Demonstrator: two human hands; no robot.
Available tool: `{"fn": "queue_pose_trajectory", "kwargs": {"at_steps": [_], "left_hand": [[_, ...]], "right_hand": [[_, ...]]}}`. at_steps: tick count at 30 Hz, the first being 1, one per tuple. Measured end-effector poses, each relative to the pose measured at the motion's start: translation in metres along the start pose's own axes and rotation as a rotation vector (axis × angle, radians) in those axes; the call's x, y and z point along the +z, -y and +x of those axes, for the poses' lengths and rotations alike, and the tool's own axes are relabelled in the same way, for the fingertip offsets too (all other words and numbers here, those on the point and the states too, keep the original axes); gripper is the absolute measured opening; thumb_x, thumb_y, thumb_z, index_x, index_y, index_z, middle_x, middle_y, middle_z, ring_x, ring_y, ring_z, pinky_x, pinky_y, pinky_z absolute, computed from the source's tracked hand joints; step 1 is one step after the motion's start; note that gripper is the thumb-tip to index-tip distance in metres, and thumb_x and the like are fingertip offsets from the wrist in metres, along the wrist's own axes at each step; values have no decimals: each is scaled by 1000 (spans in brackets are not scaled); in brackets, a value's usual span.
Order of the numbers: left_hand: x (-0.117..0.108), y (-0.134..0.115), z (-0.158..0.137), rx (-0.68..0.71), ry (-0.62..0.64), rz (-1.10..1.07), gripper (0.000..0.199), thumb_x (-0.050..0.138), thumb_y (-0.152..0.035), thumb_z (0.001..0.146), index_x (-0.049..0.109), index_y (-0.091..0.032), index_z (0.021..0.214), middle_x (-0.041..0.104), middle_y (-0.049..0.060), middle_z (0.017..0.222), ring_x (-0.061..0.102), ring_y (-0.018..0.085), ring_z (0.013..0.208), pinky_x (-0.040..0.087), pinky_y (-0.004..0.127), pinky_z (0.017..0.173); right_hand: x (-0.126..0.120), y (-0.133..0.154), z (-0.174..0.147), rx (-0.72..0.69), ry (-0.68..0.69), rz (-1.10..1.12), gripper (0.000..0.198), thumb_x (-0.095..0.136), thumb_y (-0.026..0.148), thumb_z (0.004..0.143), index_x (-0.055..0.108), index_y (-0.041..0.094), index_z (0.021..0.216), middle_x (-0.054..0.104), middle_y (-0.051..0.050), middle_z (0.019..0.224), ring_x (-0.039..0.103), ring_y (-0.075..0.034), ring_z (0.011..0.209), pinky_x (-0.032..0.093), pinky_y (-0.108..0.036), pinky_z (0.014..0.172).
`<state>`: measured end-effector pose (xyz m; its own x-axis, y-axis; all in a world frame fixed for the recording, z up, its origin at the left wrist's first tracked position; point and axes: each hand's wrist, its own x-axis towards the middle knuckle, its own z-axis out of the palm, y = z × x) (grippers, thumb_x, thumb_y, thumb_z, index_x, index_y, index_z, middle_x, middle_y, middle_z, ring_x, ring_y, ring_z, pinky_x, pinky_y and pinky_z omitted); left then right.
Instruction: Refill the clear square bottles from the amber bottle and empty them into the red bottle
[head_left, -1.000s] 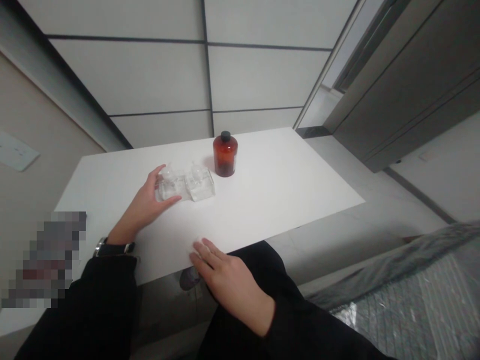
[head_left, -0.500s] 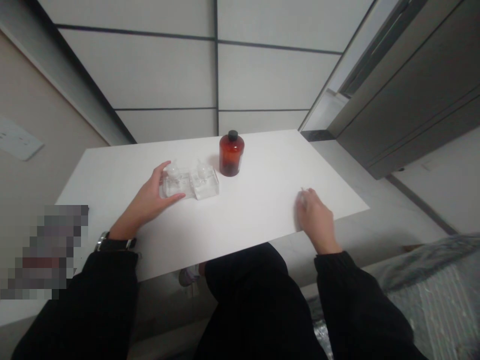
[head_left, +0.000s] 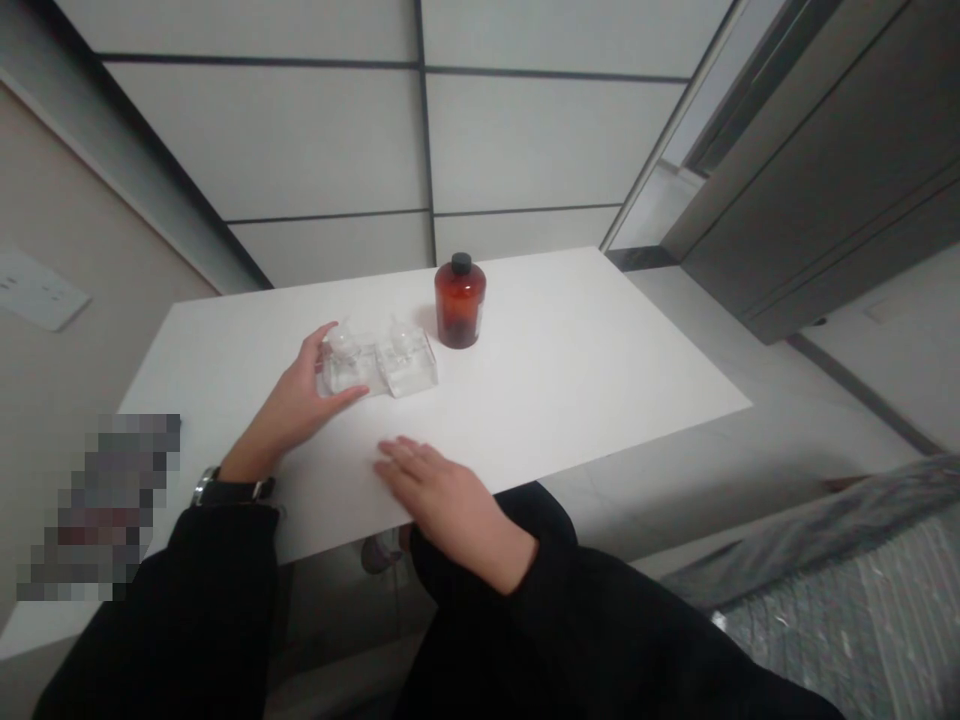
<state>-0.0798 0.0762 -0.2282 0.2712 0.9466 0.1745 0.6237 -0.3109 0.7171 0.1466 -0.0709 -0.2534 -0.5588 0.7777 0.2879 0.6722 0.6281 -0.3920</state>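
My left hand [head_left: 298, 395] is closed around the left end of a clear see-through holder [head_left: 360, 382], thumb along the front and fingers at the back. Two small clear vessels [head_left: 405, 345] with rounded tops are in it; their exact kind is hard to make out. Close behind its right end stands a brown glass bottle [head_left: 459, 308] with a black cap, upright. My right hand [head_left: 446, 505] hovers or rests near the front edge of the white table [head_left: 592, 350], fingers stretched out to the left, slightly blurred. Its palm side is hidden, and no object shows in it.
A pixelated patch [head_left: 105, 510] covers something at the table's left end. Behind the table are white panels [head_left: 330, 140] with dark strips. A wall socket [head_left: 41, 290] is at the left. Grey patterned, shiny material [head_left: 847, 580] lies at lower right.
My right hand has swung from the table's right edge leftward to the front middle, and its curled fingers have straightened. My left hand stays on the clear holder. The view has shifted slightly.
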Motion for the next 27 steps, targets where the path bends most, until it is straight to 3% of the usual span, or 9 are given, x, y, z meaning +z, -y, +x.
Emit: {"fn": "queue_pose_trajectory", "kwargs": {"at_steps": [3, 8, 12, 14, 16, 21, 23, 25, 27], "left_hand": [[-1, -2, -1, 0, 3, 13, 100, 78, -57, 82, 32, -24, 164, 47, 13, 166, 54, 41, 146, 43, 57, 127], [-2, -1, -1, -13, 10, 23, 99, 78, -57, 82, 31, -29, 164, 51, 12, 162, 55, 40, 146, 43, 59, 126], [-2, 3, 0, 5, 6, 54, 99, 79, -58, 82, 32, -28, 163, 52, 14, 160, 55, 39, 145, 43, 59, 125], [-2, 4, 0, 11, 9, 56, 98, 79, -57, 83, 32, -26, 164, 52, 15, 160, 56, 38, 144, 43, 58, 125], [-2, 4, -1, 13, 14, 52, 97, 79, -56, 84, 32, -26, 164, 52, 15, 160, 56, 38, 144, 43, 58, 125], [-2, 3, -1, 44, -6, 47, 96, 79, -53, 85, 32, -25, 164, 51, 14, 161, 55, 37, 144, 43, 56, 125], [-1, 4, -1, 52, -12, 37, 95, 79, -52, 85, 32, -24, 163, 49, 14, 163, 54, 37, 146, 42, 56, 126], [0, 6, -1, 48, -8, 23, 95, 79, -52, 85, 32, -24, 163, 48, 15, 165, 53, 37, 148, 41, 56, 127], [0, 7, -1, 39, -3, 12, 95, 79, -53, 85, 32, -25, 163, 48, 15, 165, 53, 37, 147, 41, 56, 126]], "right_hand": [[-22, -59, -25, 234, -90, -9, 44, 46, 11, 107, 63, 20, 147, 56, -12, 163, 53, -26, 152, 48, -48, 125], [-72, -149, -78, 588, -269, -154, 40, 48, 22, 107, 68, 25, 142, 62, -11, 157, 65, -31, 139, 58, -54, 113], [-86, -178, -94, 619, -323, -214, 41, 51, 25, 104, 68, 18, 140, 65, -16, 153, 65, -35, 138, 58, -58, 112], [-77, -169, -85, 574, -309, -204, 43, 50, 26, 104, 65, 18, 143, 62, -18, 156, 63, -35, 141, 58, -57, 112], [-61, -142, -67, 485, -261, -167, 44, 48, 25, 106, 62, 19, 147, 59, -17, 159, 59, -33, 145, 56, -55, 116], [-19, -30, -21, 24, -17, -41, 45, 45, 25, 110, 54, 14, 153, 50, -15, 167, 44, -28, 157, 45, -46, 128], [-11, 0, -14, -105, 55, -23, 45, 48, 27, 110, 55, 12, 152, 50, -15, 167, 45, -29, 157, 45, -45, 127], [-11, 5, -17, -124, 79, -14, 46, 47, 27, 111, 53, 13, 154, 48, -14, 169, 45, -27, 157, 45, -44, 128], [-18, -16, -27, -52, 68, -14, 48, 44, 26, 112, 49, 16, 159, 45, -12, 171, 44, -25, 158, 43, -46, 128]]}}
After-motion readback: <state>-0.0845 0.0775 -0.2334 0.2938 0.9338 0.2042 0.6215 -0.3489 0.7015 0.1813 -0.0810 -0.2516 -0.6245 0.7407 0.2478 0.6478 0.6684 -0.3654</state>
